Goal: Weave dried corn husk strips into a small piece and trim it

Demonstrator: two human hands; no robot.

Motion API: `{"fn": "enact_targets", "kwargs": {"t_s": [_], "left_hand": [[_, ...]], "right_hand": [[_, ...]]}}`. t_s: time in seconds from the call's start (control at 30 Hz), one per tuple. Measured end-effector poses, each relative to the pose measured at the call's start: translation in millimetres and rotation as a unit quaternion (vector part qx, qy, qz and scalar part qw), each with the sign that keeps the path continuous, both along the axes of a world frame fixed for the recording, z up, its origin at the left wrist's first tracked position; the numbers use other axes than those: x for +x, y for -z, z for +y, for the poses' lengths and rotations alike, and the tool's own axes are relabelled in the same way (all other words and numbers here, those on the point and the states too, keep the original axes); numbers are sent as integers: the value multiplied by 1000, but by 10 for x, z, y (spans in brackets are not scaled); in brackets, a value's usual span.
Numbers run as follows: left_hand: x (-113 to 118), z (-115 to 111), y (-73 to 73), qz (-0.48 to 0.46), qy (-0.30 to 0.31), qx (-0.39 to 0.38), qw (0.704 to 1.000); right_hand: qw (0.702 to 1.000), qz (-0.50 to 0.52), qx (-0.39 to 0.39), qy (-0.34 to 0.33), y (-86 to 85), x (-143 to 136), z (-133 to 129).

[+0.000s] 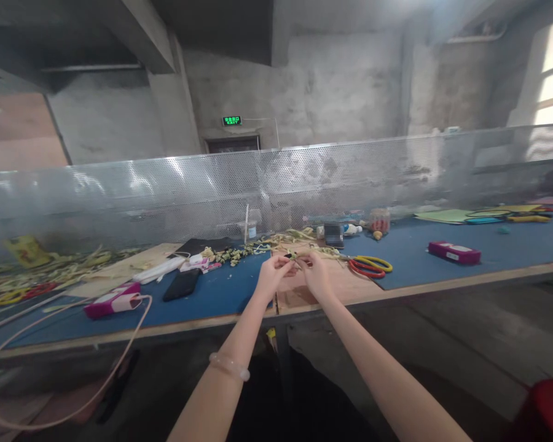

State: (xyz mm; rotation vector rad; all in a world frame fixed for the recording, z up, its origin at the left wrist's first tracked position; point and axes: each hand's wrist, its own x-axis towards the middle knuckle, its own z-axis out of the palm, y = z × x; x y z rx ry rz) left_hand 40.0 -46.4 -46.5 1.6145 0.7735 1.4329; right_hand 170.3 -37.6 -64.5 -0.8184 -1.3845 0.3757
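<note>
Found left hand (276, 271) and right hand (314, 271) nearly meeting over a tan board (345, 287), fingertips of each closed in a pinch on a small green-and-dark piece (292, 256). Located said piece between the hands, above the board's left part. Cannot tell its full form behind the fingers. Judged gripped from two sides for steadiness and fine control. Judged the board laid probably to spare the blue tabletop (230, 298). Noted scissors (367, 266) just right of the right hand, blades toward the hands, handles outward, presumably for quick pick-up. Noted pale green strips (299, 234) and clipped bits (235, 255) lying beyond the hands, probably to stay reachable yet off the front edge.

Recorded board as flat, smooth and wood-like; tabletop as matte. Recorded scissors with rounded loops, one red, one yellow, apparently plastic-coated. Recorded strips as thin and curled, plant or cloth not determinable; bits as small and lumpy. Recorded perforated metal screen (212, 190) behind, dully reflective, probably raised to stop spillover. Recorded bangle (229, 366) on left forearm, rounded, smooth, pale.
</note>
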Motion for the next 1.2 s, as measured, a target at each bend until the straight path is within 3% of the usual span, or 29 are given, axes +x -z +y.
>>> {"fn": "enact_targets", "kwargs": {"t_s": [0.17,0.33,0.5,0.67,0.9,1.03,1.2], "left_hand": [[-2,26,10,-72,30,-69,995],[-26,96,38,-109,34,-82,990],[-18,127,51,-144,26,-79,986],[1,100,25,-133,0,-83,988],[-41,63,38,-6,-85,-29,996],[-55,35,32,19,-87,-10,996],[-57,67,57,0,-78,-48,996]], "right_hand": [[997,45,-22,-65,-8,-8,8],[989,86,-61,-104,-34,-17,-5],[986,65,-60,-140,-63,-32,-40],[987,46,-46,-145,-45,-31,-11],[991,11,-54,-118,-62,-28,-47],[994,-4,-43,-98,-57,-33,-46],[996,-41,-30,-77,-13,-27,0]]}}
